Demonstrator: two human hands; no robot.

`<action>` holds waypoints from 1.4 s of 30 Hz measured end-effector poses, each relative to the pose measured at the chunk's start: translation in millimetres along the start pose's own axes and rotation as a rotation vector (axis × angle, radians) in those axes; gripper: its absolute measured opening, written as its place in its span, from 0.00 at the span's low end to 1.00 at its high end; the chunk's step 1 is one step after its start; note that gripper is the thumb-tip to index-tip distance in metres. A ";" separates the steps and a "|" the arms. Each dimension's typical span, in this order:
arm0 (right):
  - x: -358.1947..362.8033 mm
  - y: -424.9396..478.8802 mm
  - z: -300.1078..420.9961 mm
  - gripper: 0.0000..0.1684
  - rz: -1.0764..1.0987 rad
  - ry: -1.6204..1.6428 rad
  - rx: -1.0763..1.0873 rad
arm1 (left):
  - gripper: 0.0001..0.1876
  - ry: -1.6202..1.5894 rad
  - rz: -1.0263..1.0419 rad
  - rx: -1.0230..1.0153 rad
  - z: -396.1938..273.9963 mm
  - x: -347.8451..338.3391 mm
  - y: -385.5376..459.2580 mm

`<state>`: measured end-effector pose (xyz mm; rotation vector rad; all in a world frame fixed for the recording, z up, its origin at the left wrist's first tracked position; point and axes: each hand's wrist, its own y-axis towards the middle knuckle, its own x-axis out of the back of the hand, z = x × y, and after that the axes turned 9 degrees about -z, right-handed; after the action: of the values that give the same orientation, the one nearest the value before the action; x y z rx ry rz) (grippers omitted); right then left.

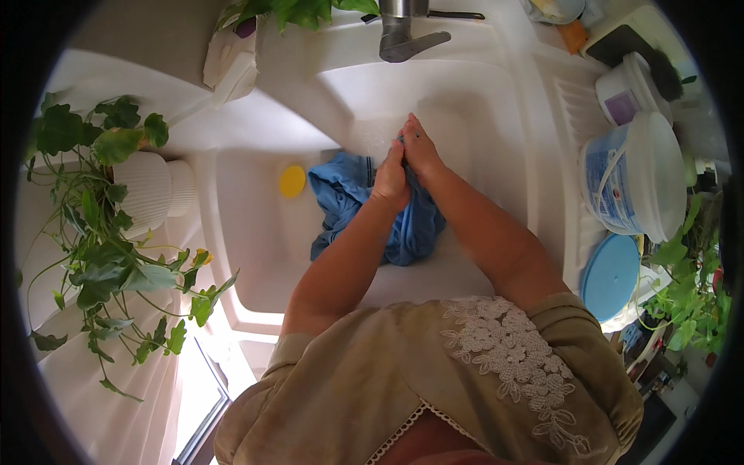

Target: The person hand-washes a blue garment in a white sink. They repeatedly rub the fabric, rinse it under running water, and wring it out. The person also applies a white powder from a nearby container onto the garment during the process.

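Note:
In a white sink basin (261,256) lies a bunched blue cloth garment (343,186), wet-looking and dark-striped in places. My left hand (393,180) and my right hand (419,151) press palm to palm over its upper right part, with a fold of the blue fabric caught between them. The fingers point up toward the faucet side. The rest of the garment hangs down below my hands and under my forearms. A round yellow disc (292,182) is to the left of the garment, against the basin. What the palms cover is hidden.
A metal faucet (407,43) stands at the basin's far edge. On the ribbed drainboard at right are a clear-white plastic bucket (639,174), a smaller white tub (628,96) and a round blue lid (610,278). A trailing plant in a white ribbed pot (145,195) stands left.

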<state>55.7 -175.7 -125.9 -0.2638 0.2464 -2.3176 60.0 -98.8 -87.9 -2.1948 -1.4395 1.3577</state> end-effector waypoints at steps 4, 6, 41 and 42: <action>-22.3 -39.7 -1.0 0.32 0.013 -0.077 0.399 | 0.24 -0.111 0.021 -0.021 -14.6 37.5 40.4; -25.3 -42.7 8.1 0.32 0.024 -0.064 0.445 | 0.24 -0.159 0.072 -0.015 -10.8 41.3 39.8; 59.1 39.1 33.8 0.38 -0.054 -0.011 -0.497 | 0.16 0.421 -0.107 0.141 0.4 52.8 22.1; 60.7 46.1 19.1 0.37 -0.111 -0.069 -0.498 | 0.15 0.297 -0.175 0.199 0.5 53.5 22.5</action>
<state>51.2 -253.0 -112.5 -0.6156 0.7924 -2.3187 79.8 -67.6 -132.6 -1.9915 -1.2913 1.0192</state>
